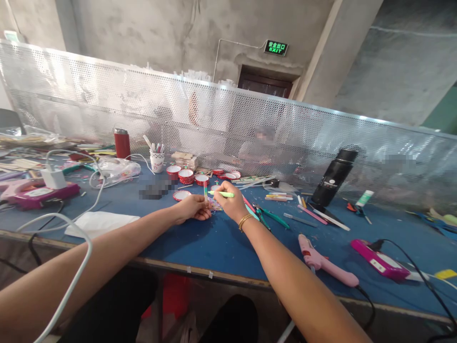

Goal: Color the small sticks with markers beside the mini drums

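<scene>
- Head view: left hand (194, 208) pinches one striped stick (205, 188) upright; right hand (230, 204) grips one green marker (225, 194), tip at the stick, contact unclear;
- Seemingly colouring; next move calls for a steady stick;
- Beyond left hand: one cup (156, 162), one red flask (122, 144); beyond right: one black bottle (333, 180).

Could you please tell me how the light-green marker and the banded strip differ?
The light-green marker is mainly one colour, while the banded strip shows red and green sections. The marker lies nearly level, whereas the strip stands roughly upright. The right hand holds the marker; the left hand holds the strip. Both are slender.
</scene>
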{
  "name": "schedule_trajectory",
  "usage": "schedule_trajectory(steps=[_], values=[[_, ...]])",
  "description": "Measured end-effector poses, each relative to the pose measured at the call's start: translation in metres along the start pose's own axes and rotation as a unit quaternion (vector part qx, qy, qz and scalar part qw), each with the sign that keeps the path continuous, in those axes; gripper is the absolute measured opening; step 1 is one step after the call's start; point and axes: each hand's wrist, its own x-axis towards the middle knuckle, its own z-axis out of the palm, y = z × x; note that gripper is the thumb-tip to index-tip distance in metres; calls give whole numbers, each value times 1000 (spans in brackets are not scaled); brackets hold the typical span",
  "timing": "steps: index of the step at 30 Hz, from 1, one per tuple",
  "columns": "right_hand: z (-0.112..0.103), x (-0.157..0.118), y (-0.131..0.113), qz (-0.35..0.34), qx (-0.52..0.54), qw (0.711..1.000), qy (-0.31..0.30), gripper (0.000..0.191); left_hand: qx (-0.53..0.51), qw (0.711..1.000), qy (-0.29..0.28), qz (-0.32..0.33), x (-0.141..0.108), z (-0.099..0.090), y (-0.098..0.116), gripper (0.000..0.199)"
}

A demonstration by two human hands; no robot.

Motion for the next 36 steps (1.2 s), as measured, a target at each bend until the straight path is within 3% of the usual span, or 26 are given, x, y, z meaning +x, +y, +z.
schedule_trajectory(steps=[36], values=[[1,0,-1,-1,8,1000,-13,8,7,1000,5,-5,-1,1,2,17]])
